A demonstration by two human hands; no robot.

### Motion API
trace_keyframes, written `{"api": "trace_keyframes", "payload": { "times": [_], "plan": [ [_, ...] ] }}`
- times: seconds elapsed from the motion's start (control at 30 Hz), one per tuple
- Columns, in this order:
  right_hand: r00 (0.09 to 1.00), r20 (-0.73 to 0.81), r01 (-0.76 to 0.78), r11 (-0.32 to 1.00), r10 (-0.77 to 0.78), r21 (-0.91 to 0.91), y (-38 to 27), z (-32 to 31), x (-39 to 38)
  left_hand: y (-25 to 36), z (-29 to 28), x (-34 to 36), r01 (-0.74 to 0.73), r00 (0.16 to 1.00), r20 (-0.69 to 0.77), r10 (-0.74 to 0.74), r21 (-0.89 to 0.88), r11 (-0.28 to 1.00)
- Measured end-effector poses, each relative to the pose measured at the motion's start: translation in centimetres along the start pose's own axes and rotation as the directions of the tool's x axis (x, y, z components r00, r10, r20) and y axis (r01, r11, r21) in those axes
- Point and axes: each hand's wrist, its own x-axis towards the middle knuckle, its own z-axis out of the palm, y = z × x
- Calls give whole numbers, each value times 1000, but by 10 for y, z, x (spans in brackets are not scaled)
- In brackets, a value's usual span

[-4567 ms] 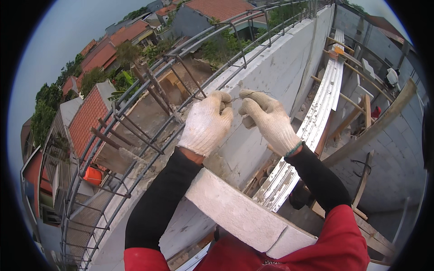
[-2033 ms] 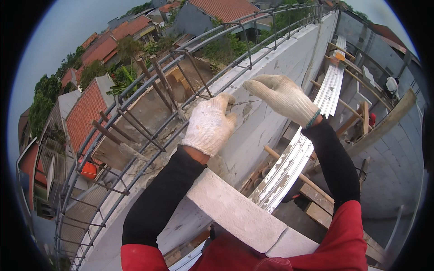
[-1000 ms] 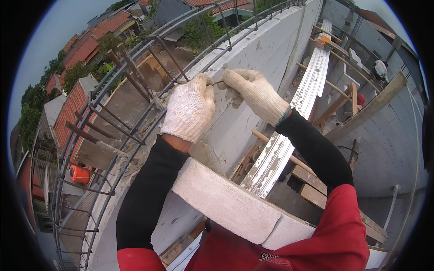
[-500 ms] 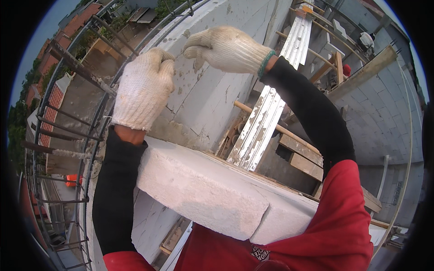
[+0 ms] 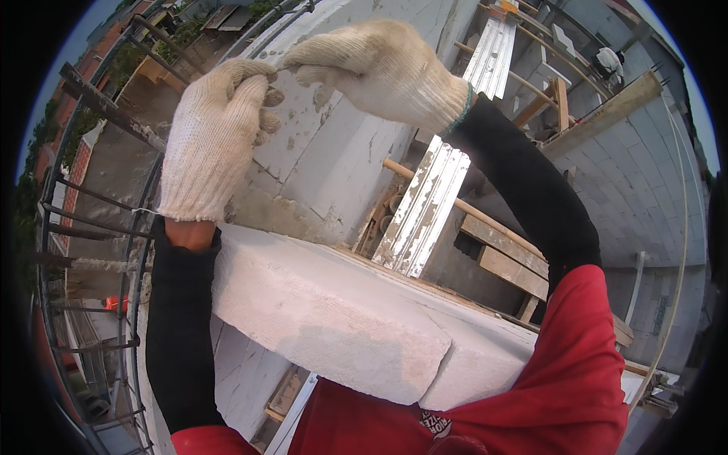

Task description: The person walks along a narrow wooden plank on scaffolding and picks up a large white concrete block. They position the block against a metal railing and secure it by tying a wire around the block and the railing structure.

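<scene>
My left hand [image 5: 212, 133], in a whitish knit glove, is raised beside the rebar cage with thumb and forefinger pressed together. Its other fingers are curled, and their greyish tips show. From the right comes my right hand [image 5: 379, 72], gloved alike with a green cuff edge; its thumb and fingers point left in a pinch. The fingertips of both hands meet or nearly meet in front of the pale block wall [image 5: 318, 163]. Whatever they pinch, if anything, is too small to make out. Below my hands a thick white block [image 5: 326, 318] lies across, its top close to my left wrist.
A curved rebar cage [image 5: 95, 231] runs along the left, with a drop to ground and roofs beyond. Right of the wall, a mortar-spattered metal plank [image 5: 425, 205] lies over wooden poles [image 5: 493, 224]. Another block wall [image 5: 629, 182] stands at right; a person [image 5: 609, 64] is far off.
Both hands have come together: the right has reached left and the left has shifted slightly left and up. The left fingers' tips now show. The view has shifted a little.
</scene>
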Motion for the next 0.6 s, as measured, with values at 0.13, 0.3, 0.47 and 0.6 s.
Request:
{"api": "trace_keyframes", "payload": {
  "times": [0.13,0.3,0.47,0.6],
  "plan": [
    [983,182,54,995,-37,-88,-13,-6,-4,-10,-2,1,-63,998,2,63,106,992],
    [906,416,81,931,81,-357,-34,-2,-4,2,2,-3,-41,996,-71,46,64,997],
    [910,355,-111,950,215,-291,-27,35,-7,-7,3,2,-65,996,-46,73,159,985],
    [729,473,-429,869,495,-248,-14,38,13,-3,4,2,-44,997,-51,51,132,990]
  ]
}}
